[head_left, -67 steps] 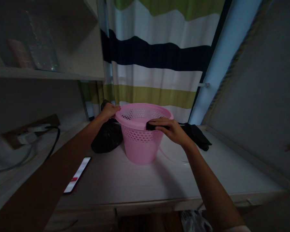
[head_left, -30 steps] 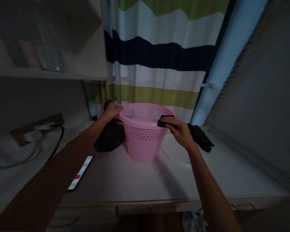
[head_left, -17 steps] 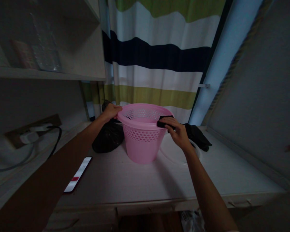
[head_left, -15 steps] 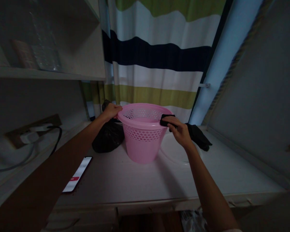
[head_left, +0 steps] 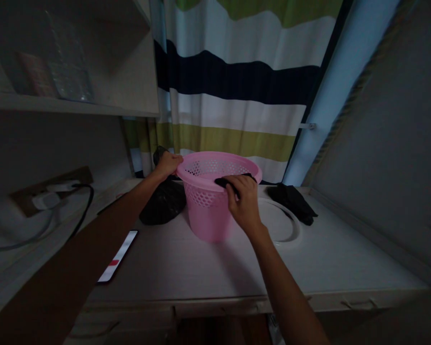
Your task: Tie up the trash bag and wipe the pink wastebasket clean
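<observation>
A pink plastic basket [head_left: 210, 220] with a band of holes under its rim stands upright on the white desk. My left hand [head_left: 168, 164] is closed on the left side of its rim. In my right hand [head_left: 244, 199] is a black cloth [head_left: 222, 182], pressed against the front right of the rim; the fingers cover much of it. Just behind my left forearm sits a full black plastic bag [head_left: 163, 203]. To the right of the basket lies a round white ring [head_left: 295, 230], with black folded material [head_left: 294, 203] beyond it.
A phone [head_left: 118, 258] with a lit screen lies by my left forearm. Plugs [head_left: 46, 199] and cables are at the wall on the left. Above them juts a shelf [head_left: 75, 106] with a clear bottle. A striped curtain [head_left: 237, 115] hangs behind the desk.
My right hand has slid leftward along the front of the rim with the black cloth. More of the white ring shows now. My left hand keeps its hold on the rim.
</observation>
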